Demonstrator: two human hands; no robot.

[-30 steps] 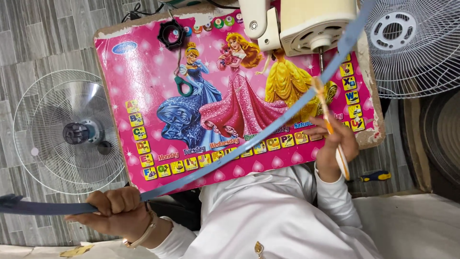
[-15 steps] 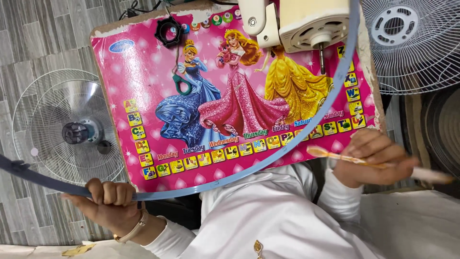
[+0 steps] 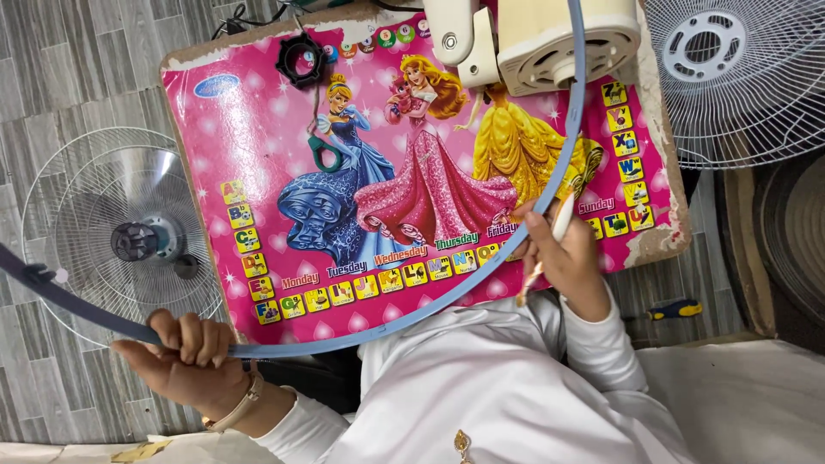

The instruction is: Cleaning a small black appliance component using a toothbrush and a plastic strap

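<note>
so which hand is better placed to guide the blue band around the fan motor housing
Probably the right hand. It holds a thin stick against the blue band, just below the cream motor housing. The left hand grips the band's far end, away from the housing.

Two hands show, the left and the right. There are two fan grilles, one blue ring, one brush, one pink board. One fan motor, one black nut and one screwdriver.
</note>
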